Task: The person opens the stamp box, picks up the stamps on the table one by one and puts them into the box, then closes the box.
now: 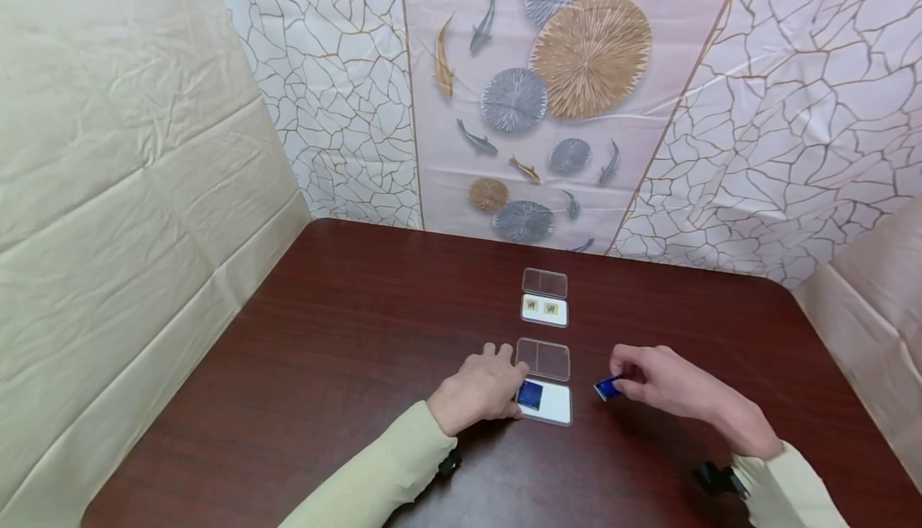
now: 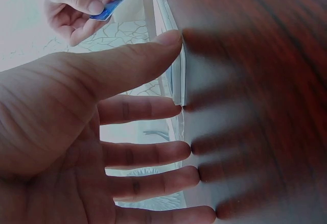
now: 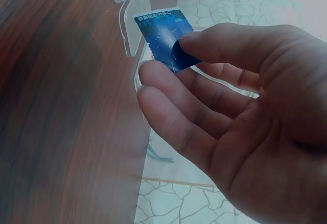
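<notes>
My right hand (image 1: 666, 380) pinches a blue postage stamp (image 3: 166, 35) between thumb and fingers, held to the right of the nearer case. White perforations and small print run along one edge of the stamp. The nearer clear case (image 1: 558, 406) lies unfolded, its white base toward me and its transparent lid (image 1: 551, 360) flat behind. Another blue stamp (image 1: 530, 394) rests on the left part of that base. My left hand (image 1: 481, 382) is at the case's left side, fingers spread and fairly straight. In the left wrist view its thumb (image 2: 148, 55) touches the case edge and the other fingertips are at the tabletop.
Behind the nearer case lies a second unfolded clear case (image 1: 543, 319) with two small tan stamps (image 1: 551, 309) on its white base. Both cases lie on a dark reddish wooden table (image 1: 360, 312). A patterned cloth backdrop (image 1: 461, 72) hangs beyond the table's far edge.
</notes>
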The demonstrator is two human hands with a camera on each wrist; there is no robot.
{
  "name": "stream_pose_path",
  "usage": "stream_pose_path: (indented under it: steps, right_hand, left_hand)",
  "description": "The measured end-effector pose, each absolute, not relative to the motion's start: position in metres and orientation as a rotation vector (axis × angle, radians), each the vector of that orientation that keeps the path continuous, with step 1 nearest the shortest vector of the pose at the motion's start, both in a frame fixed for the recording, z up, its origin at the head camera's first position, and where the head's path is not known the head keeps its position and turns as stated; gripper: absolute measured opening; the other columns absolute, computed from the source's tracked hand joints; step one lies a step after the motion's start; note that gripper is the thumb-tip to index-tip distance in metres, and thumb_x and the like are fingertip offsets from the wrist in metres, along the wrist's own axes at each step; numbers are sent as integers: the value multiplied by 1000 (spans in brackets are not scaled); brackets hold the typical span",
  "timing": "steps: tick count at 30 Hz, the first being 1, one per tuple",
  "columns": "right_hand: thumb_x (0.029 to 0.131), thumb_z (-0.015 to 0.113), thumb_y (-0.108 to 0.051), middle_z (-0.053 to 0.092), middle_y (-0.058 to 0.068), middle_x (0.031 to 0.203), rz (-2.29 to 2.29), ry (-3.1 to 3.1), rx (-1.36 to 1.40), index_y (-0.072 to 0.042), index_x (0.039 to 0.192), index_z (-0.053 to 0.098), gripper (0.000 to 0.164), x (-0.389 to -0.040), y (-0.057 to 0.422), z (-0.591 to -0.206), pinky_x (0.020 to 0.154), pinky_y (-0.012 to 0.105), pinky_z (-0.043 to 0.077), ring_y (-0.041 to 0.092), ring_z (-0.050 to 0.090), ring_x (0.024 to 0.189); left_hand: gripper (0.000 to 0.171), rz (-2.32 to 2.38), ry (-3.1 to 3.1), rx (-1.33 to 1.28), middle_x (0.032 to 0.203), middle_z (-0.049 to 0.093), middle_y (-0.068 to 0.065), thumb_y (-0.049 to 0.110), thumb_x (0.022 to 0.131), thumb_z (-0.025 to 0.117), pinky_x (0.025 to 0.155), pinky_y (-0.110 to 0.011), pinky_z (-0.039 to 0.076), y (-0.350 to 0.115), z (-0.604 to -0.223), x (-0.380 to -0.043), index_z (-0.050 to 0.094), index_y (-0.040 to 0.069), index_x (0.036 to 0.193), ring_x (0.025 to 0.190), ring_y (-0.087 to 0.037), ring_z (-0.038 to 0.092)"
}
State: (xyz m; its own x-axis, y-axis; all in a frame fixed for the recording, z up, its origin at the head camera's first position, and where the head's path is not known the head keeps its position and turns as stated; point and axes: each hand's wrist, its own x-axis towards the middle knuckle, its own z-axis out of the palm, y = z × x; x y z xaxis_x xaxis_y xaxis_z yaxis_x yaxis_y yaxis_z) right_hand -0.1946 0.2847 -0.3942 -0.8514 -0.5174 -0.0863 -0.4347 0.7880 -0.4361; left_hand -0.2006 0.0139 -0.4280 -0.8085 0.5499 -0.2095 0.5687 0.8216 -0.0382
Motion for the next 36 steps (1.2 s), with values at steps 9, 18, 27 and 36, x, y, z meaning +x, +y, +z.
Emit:
stream_pose_path:
  steps: [9, 18, 27, 36]
  right_hand:
    - [89, 70, -13, 56, -12, 73, -615, 2743, -786, -23, 85, 62, 14, -199, 272, -396, 55, 20, 41, 0, 48, 65]
    - [90, 70, -13, 62, -11, 76, -624, 2681, -829, -24, 85, 67, 13, -204, 258, -398, 57, 20, 43, 1, 50, 68]
    - [90, 69, -9, 63, -13, 78, -631, 2634, -939, -22, 86, 69, 13, -207, 246, -402, 59, 20, 45, 1, 51, 70]
    - [89, 72, -14, 61, -13, 77, -571, 2599, -920, -23, 84, 69, 10, -212, 234, -407, 57, 20, 43, 1, 48, 66]
  left_hand:
    - [54, -144, 2814, 875, 119, 56, -7, 54, 82, 73, 62, -31, 50, 13, -428, -200, 61, 23, 124, 96, -21, 51]
    - [53, -152, 2815, 885, 121, 56, -7, 55, 83, 73, 63, -31, 50, 14, -428, -201, 61, 22, 123, 95, -21, 51]
    - [53, -147, 2814, 881, 122, 56, -7, 54, 83, 73, 64, -31, 50, 14, -427, -200, 62, 22, 123, 97, -21, 51]
    - [54, -167, 2819, 877, 120, 56, -7, 55, 82, 72, 65, -31, 51, 14, -428, -201, 61, 23, 124, 96, -21, 52]
